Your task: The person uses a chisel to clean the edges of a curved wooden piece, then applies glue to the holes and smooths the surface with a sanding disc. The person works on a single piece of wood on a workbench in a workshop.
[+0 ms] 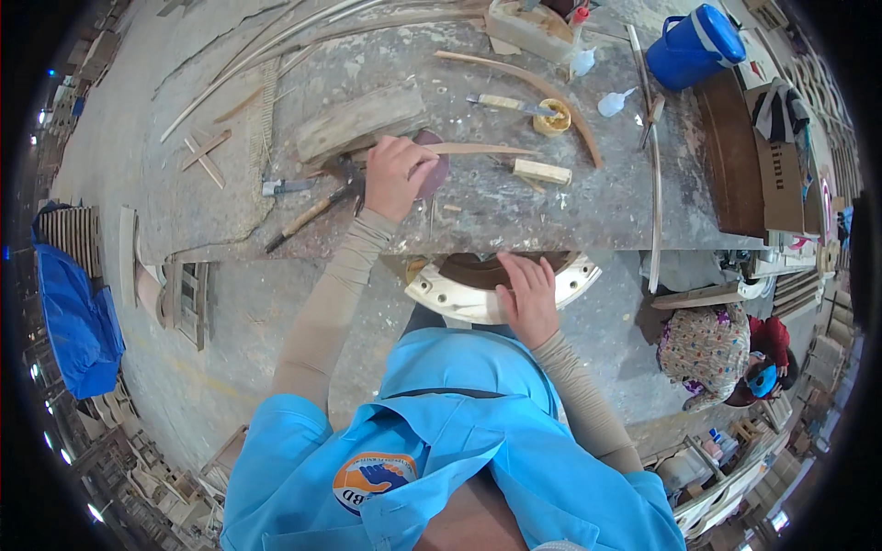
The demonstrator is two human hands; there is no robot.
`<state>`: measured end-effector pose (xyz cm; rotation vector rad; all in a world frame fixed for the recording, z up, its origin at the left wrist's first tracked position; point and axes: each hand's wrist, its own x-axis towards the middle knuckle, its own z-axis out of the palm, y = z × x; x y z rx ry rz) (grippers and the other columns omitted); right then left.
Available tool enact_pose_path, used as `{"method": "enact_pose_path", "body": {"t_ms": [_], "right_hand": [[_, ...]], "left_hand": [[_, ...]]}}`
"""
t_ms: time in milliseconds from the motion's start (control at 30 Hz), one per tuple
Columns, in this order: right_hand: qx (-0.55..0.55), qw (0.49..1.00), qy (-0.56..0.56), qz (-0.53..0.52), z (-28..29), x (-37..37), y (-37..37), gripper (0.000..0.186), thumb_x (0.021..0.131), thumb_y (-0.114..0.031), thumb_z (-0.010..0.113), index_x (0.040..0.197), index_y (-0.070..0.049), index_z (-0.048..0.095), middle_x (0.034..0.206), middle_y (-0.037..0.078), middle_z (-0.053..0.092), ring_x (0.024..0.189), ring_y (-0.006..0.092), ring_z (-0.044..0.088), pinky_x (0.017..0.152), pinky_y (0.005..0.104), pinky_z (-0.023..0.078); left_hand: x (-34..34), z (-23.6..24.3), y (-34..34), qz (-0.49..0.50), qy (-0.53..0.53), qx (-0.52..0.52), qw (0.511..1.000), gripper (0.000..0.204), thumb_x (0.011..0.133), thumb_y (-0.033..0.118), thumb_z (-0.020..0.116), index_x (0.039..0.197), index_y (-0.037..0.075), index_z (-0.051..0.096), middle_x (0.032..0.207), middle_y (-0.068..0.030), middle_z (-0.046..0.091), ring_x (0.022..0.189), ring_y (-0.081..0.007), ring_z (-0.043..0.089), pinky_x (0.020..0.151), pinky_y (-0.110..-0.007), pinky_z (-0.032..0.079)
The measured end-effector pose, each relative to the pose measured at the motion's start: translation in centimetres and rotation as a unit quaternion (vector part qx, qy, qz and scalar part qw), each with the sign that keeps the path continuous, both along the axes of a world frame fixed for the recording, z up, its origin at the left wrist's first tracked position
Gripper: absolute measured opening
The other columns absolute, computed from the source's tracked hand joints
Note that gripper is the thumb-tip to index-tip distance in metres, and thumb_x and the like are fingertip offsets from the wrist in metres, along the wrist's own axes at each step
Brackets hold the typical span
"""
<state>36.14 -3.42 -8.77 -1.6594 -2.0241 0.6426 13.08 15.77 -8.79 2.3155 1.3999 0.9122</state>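
Observation:
My left hand (397,179) reaches onto the workbench (230,220) with its fingers curled beside a purple disc (432,184) and a thin wooden strip (473,149); what they grip is hidden. Just left of it lie a hammer (303,220), a metal tool (287,186) and a worn wooden block (354,119). At the bench's front edge, my right hand (529,294) has its fingers apart over a curved, pale wooden piece with holes (574,280), which sits just below the bench top. A small pale block (542,172) lies nearby on the bench.
Around the bench top are a curved strip (583,138), yellow tub (551,119), white bottle (614,103), blue cooler (694,50), long rod (654,220) and cardboard box (781,179). A co-worker (712,358) crouches at lower right. A blue tarp (78,321) covers stacked wood at left.

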Motion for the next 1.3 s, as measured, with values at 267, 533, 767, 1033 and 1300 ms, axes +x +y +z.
{"method": "enact_pose_path", "body": {"t_ms": [267,533,767,1033,1300], "right_hand": [[-0.039,0.997,0.058,0.021,0.6,0.5,0.3,0.038,0.091,-0.016,0.058,0.129,-0.011,0.057,0.111,0.006,0.065,0.107,0.0222,0.059,0.108,0.0454,0.03],[-0.078,0.988,0.12,0.057,0.8,1.7,0.5,0.043,0.088,-0.01,0.06,0.131,-0.013,0.057,0.109,0.006,0.065,0.108,0.0227,0.059,0.108,0.0471,0.03],[-0.086,0.98,0.153,0.092,0.6,2.2,0.4,0.045,0.087,-0.011,0.062,0.131,-0.012,0.057,0.109,0.005,0.064,0.111,0.0223,0.058,0.11,0.0471,0.028],[-0.093,0.98,0.161,0.07,0.4,2.7,0.7,0.043,0.087,-0.012,0.063,0.13,-0.012,0.059,0.113,0.006,0.065,0.112,0.023,0.059,0.112,0.0483,0.025],[-0.079,0.982,0.161,0.052,0.8,2.4,1.0,0.043,0.085,-0.011,0.063,0.128,-0.011,0.059,0.111,0.007,0.065,0.11,0.0239,0.059,0.111,0.048,0.026]], "left_hand": [[4.4,-0.3,2.3,-0.037,-0.006,-0.009,0.999,0.008,0.077,0.016,0.075,0.084,0.012,0.071,0.083,-0.0021,0.063,0.089,-0.0253,0.055,0.08,-0.039,0.043],[11.7,2.9,14.3,-0.052,0.025,0.109,0.992,0.009,0.08,0.02,0.074,0.086,0.014,0.073,0.086,-0.003,0.065,0.091,-0.026,0.055,0.082,-0.038,0.044],[19.6,0.2,25.1,-0.049,0.134,0.051,0.988,0.006,0.078,0.022,0.075,0.08,0.016,0.076,0.087,-0.0047,0.07,0.093,-0.028,0.061,0.083,-0.042,0.051],[24.5,-1.0,28.0,0.008,0.181,-0.104,0.978,0.015,0.075,0.021,0.079,0.088,0.013,0.077,0.093,-0.0125,0.073,0.091,-0.0306,0.07,0.084,-0.041,0.054],[25.0,-2.9,28.7,0.039,0.156,-0.047,0.986,0.015,0.076,0.03,0.075,0.081,0.016,0.077,0.081,-0.014,0.071,0.079,-0.0341,0.069,0.074,-0.045,0.056]]}}
